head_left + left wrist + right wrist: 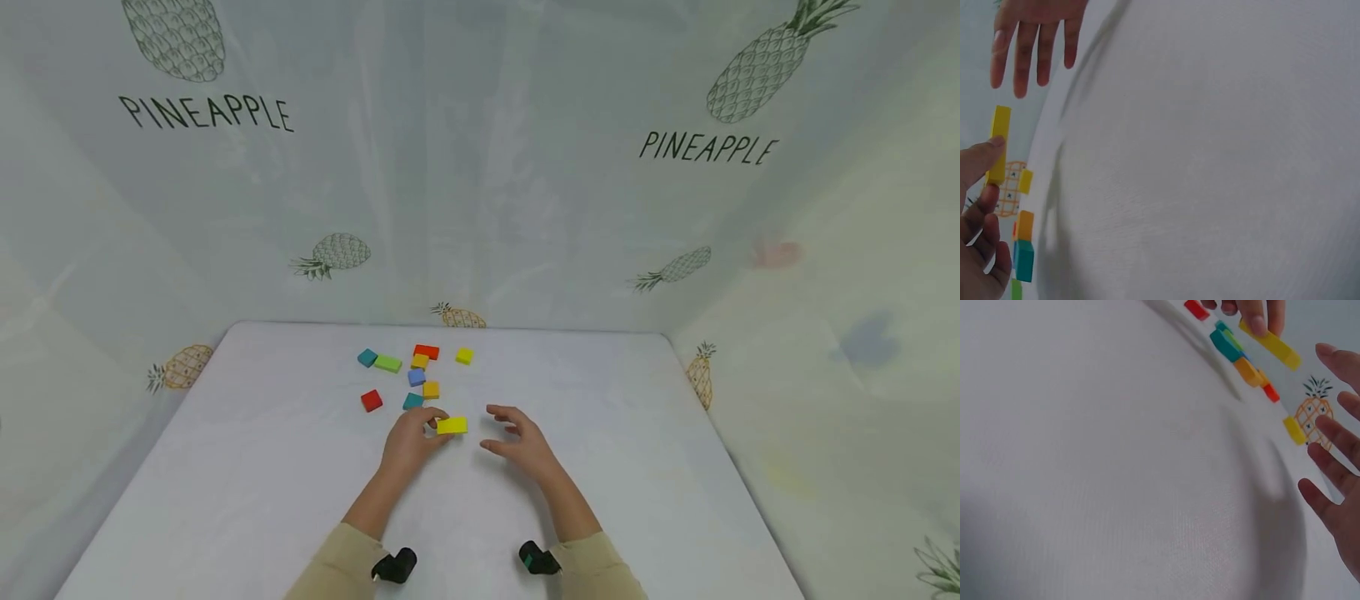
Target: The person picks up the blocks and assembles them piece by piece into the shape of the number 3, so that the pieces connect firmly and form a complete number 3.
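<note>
My left hand (408, 442) pinches a yellow block (452, 426) between thumb and fingers, raised over the white table. In the left wrist view the thumb presses the side of this long yellow block (999, 147). To its right, my right hand (525, 446) hovers with fingers spread and nothing in them, a small gap from the block's free end. Just beyond the left hand lie a teal block (413, 401) and an orange block (431, 390).
Farther back lie a blue block (416, 377), a red block (427, 352), a light green block (387, 363), a second teal block (367, 357) and a small yellow block (464, 356). Another red block (371, 401) sits to the left. A pineapple-print curtain (480, 167) hangs behind the table.
</note>
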The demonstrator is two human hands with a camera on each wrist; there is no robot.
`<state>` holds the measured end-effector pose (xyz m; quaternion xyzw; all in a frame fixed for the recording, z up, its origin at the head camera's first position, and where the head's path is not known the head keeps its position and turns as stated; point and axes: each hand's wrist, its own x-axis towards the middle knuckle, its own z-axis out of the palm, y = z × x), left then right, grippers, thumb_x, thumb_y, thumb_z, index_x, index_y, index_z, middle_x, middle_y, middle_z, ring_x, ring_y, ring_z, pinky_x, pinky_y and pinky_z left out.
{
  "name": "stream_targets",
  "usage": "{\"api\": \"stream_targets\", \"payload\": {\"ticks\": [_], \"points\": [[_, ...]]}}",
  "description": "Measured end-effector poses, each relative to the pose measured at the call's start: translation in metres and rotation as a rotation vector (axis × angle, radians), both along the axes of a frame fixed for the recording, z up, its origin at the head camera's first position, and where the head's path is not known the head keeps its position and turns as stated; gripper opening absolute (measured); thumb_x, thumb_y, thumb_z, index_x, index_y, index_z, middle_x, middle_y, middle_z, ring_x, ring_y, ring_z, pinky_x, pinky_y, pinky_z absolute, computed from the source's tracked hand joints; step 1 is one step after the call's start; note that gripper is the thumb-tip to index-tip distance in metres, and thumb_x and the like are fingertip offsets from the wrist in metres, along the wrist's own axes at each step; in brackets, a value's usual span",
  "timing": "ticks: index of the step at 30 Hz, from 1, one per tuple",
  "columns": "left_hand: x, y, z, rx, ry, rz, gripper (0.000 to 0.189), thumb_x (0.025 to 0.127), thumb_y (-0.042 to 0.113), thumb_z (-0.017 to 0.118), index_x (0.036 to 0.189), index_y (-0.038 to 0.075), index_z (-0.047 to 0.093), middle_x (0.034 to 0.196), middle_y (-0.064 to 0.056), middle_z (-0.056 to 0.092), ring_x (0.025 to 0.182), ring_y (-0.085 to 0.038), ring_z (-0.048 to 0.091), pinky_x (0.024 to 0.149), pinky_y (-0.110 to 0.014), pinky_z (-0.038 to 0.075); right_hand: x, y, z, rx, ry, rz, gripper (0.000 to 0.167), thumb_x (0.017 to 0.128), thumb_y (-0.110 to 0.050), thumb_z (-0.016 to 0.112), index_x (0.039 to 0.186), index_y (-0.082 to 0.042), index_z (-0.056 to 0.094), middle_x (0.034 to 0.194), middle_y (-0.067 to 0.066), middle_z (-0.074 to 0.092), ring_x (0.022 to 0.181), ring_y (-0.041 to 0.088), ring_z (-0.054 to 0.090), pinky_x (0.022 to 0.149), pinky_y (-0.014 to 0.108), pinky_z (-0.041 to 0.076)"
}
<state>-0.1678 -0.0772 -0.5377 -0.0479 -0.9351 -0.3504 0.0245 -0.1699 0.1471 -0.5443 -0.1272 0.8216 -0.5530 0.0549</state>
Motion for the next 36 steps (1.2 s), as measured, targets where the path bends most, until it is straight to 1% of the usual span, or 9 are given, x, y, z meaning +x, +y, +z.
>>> {"api": "stream_targets", "payload": {"ticks": [3, 10, 13, 18, 23, 28, 31, 33, 36], "points": [[0.001, 0.006, -0.004, -0.006, -0.023, -0.006, 0.030, 0.078, 0.022, 0.083, 0.106, 0.017, 0.072, 0.083, 0.005, 0.057, 0.080, -0.017, 0.051, 0.073, -0.030, 0.048, -0.001, 0.003, -0.003, 0.014, -0.004, -0.005, 0.058, 0.083, -0.018, 0.079, 0.135, -0.009, 0.056, 0.134, 0.002, 0.056, 0.123, 0.026, 0.049, 0.104, 0.050, 0.037], [0.004, 0.016, -0.012, -0.021, -0.066, -0.035, 0.029, 0.079, 0.022, 0.083, 0.105, 0.016, 0.072, 0.081, 0.006, 0.054, 0.079, -0.016, 0.050, 0.075, -0.032, 0.049, 0.004, 0.007, -0.012, 0.052, 0.020, -0.008, 0.051, 0.084, -0.019, 0.078, 0.131, -0.008, 0.060, 0.130, 0.004, 0.059, 0.117, 0.029, 0.053, 0.099, 0.051, 0.040], [0.003, 0.020, -0.016, -0.024, -0.059, -0.039, 0.030, 0.078, 0.022, 0.083, 0.105, 0.015, 0.072, 0.080, 0.006, 0.053, 0.079, -0.016, 0.050, 0.075, -0.032, 0.049, 0.004, 0.009, -0.017, 0.065, 0.013, -0.016, 0.048, 0.085, -0.023, 0.078, 0.129, -0.011, 0.062, 0.128, 0.003, 0.059, 0.115, 0.027, 0.054, 0.098, 0.048, 0.041], [0.001, 0.026, -0.021, -0.039, -0.039, -0.045, 0.030, 0.077, 0.024, 0.084, 0.104, 0.016, 0.073, 0.077, 0.007, 0.052, 0.075, -0.015, 0.049, 0.071, -0.031, 0.046, 0.003, 0.010, -0.028, 0.065, 0.002, -0.033, 0.043, 0.085, -0.026, 0.077, 0.125, -0.016, 0.065, 0.125, 0.001, 0.060, 0.116, 0.023, 0.054, 0.099, 0.045, 0.042], [0.000, 0.031, -0.023, -0.072, -0.036, -0.027, 0.031, 0.076, 0.027, 0.085, 0.104, 0.019, 0.073, 0.075, 0.009, 0.052, 0.074, -0.014, 0.048, 0.070, -0.031, 0.043, 0.000, 0.008, -0.034, 0.063, 0.061, -0.034, 0.037, 0.085, -0.023, 0.077, 0.120, -0.014, 0.068, 0.119, 0.000, 0.063, 0.114, 0.024, 0.056, 0.099, 0.045, 0.042], [-0.001, 0.032, -0.023, -0.087, -0.017, -0.029, 0.030, 0.076, 0.030, 0.085, 0.101, 0.019, 0.074, 0.074, 0.010, 0.052, 0.074, -0.013, 0.047, 0.068, -0.032, 0.039, -0.004, 0.006, -0.035, 0.088, 0.113, -0.001, 0.032, 0.084, -0.022, 0.078, 0.113, -0.012, 0.071, 0.113, -0.001, 0.065, 0.111, 0.025, 0.056, 0.098, 0.048, 0.041], [-0.002, 0.032, -0.023, -0.081, -0.009, -0.041, 0.029, 0.076, 0.030, 0.085, 0.101, 0.020, 0.074, 0.074, 0.010, 0.052, 0.074, -0.014, 0.046, 0.068, -0.032, 0.038, -0.007, 0.007, -0.036, 0.117, 0.136, 0.005, 0.028, 0.084, -0.022, 0.078, 0.110, -0.012, 0.072, 0.111, -0.002, 0.065, 0.109, 0.025, 0.057, 0.097, 0.049, 0.042], [-0.004, 0.032, -0.024, -0.060, -0.020, -0.050, 0.030, 0.076, 0.030, 0.084, 0.103, 0.020, 0.074, 0.074, 0.011, 0.052, 0.075, -0.014, 0.046, 0.069, -0.032, 0.038, -0.008, 0.007, -0.037, 0.132, 0.144, -0.001, 0.027, 0.084, -0.022, 0.078, 0.109, -0.012, 0.072, 0.111, -0.002, 0.064, 0.108, 0.024, 0.057, 0.096, 0.048, 0.043], [-0.005, 0.027, -0.025, 0.002, -0.060, -0.070, 0.033, 0.077, 0.027, 0.084, 0.108, 0.018, 0.073, 0.077, 0.010, 0.054, 0.076, -0.014, 0.047, 0.068, -0.031, 0.040, -0.008, 0.005, -0.037, 0.147, 0.147, -0.010, 0.026, 0.084, -0.021, 0.078, 0.108, -0.012, 0.073, 0.111, -0.002, 0.064, 0.108, 0.025, 0.057, 0.096, 0.047, 0.043]]}}
